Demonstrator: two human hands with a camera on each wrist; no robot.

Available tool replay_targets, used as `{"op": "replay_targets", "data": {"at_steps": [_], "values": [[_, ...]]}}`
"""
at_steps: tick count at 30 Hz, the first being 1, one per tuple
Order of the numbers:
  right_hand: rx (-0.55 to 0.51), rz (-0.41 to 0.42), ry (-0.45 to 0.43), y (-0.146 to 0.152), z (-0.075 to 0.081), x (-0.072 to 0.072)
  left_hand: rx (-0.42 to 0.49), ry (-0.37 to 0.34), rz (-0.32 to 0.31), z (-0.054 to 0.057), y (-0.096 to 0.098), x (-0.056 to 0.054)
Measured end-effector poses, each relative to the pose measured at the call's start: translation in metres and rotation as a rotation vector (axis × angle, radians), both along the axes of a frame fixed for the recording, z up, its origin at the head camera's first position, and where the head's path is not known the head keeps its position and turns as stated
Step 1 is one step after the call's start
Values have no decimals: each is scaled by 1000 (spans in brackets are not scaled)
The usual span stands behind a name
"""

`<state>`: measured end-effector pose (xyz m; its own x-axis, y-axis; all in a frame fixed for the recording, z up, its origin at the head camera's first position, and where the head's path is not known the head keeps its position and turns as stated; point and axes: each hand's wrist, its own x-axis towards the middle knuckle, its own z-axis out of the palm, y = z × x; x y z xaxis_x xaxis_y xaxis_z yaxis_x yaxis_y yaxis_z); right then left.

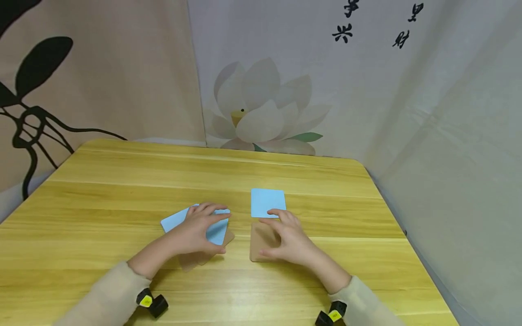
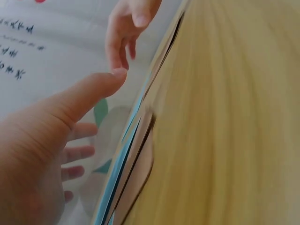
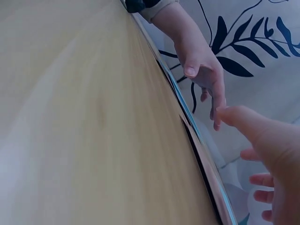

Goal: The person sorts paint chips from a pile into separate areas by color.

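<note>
On the left of the table in the head view, my left hand (image 1: 197, 231) is held over a loose overlapping pile. Light blue square cards (image 1: 218, 232) lie on top, and brown cards (image 1: 191, 260) stick out below. The left wrist view shows the thumb and fingers spread apart above the edges of the cards (image 2: 140, 164), holding nothing. To the right, my right hand (image 1: 291, 240) hovers with curved, parted fingers over a brown square card (image 1: 258, 237). One fingertip overlaps the near edge of a blue square card (image 1: 265, 201); contact cannot be told.
The wooden table (image 1: 318, 181) has rounded far corners. A printed curtain (image 1: 408, 104) with a lotus and dark writing hangs behind it and along its right side. A black device with a yellow patch (image 1: 145, 301) is strapped to each wrist.
</note>
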<state>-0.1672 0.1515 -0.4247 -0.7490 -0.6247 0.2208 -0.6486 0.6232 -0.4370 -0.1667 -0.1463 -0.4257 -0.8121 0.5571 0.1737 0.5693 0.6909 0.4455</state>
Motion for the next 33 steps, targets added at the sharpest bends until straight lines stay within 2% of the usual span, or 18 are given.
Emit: {"op": "replay_targets", "data": {"at_steps": [6,11,21,33], "values": [[39,4,17,-20,-1,0,54,14,10,-2,-21,-1],[61,4,20,-37,1,1,69,-5,1,-4,-36,-3],[114,19,29,-65,2,-4,66,-50,20,-6,-58,-9],[157,26,17,-93,-3,-15,22,-20,38,-11,-75,-17]]}}
